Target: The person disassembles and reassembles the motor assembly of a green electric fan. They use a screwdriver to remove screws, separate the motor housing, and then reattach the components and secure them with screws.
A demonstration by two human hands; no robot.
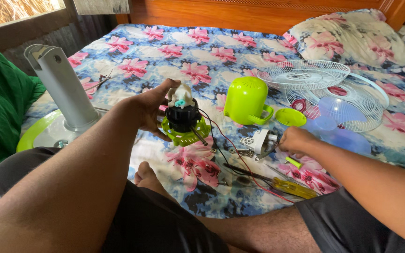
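Left hand (pixel 152 108) grips your fan motor (pixel 183 117) on its green mount; right hand (pixel 295 139) pinches a white plastic part (pixel 260 140) on the bed (pixel 174 51).

Floral-sheeted bed (pixel 165 51) bears green motor cover (pixel 245 100), fan grilles (pixel 324 89), yellow-handled screwdriver (pixel 294 188), fan stand (pixel 62 93).

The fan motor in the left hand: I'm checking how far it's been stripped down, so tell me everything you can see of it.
The fan motor is a black cylindrical body on a lime-green plastic mounting plate, topped by a whitish gearbox with a small teal knob. A metal shaft sticks out low toward the right. Thin red and black wires trail from it onto the floral bedsheet. The left hand grips it from the left, holding it roughly upright just above the sheet.
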